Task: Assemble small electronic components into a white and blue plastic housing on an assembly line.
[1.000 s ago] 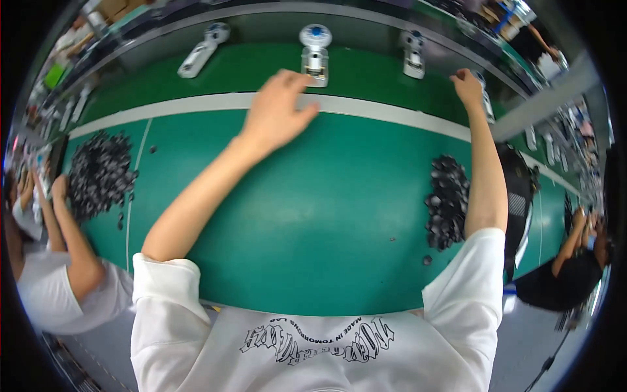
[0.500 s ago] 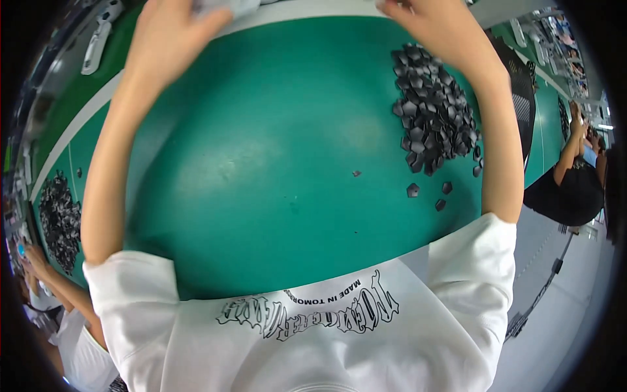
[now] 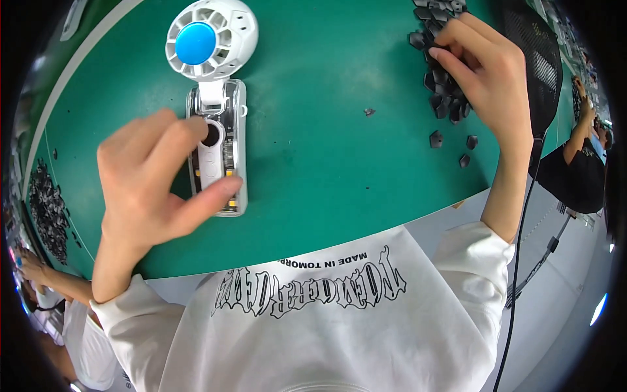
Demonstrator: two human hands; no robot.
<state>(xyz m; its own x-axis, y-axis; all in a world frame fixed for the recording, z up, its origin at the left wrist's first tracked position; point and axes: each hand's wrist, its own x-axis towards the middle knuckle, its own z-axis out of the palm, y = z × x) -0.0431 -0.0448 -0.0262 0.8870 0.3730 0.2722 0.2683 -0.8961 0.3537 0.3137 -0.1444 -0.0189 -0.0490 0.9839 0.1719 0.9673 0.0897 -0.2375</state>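
A device like a handheld fan (image 3: pixel 210 153) lies on the green table at left, with a clear body and a white round slotted head with a blue centre. My left hand (image 3: pixel 147 173) is over its body, thumb and index finger apart; whether they touch it is unclear. At the upper right, my right hand (image 3: pixel 486 72) is at the edge of a heap of black pentagonal pieces (image 3: pixel 444 98). Its thumb and fingertips are pinched together, and anything between them is too small to make out. A few loose pieces (image 3: pixel 436 139) lie nearer to me.
The green table (image 3: pixel 313 163) has a curved front edge by my white shirt. A black mesh object (image 3: pixel 539 72) and a dark cable (image 3: pixel 519 261) are at right. Another dark heap (image 3: pixel 49 215) sits at far left, near another person's arm (image 3: pixel 65 281). Someone in black (image 3: pixel 575 176) is at far right.
Both hands have come back toward me from the far edge. The fan-like device now lies in view at left under my left hand, and my right hand has closed at the black pieces.
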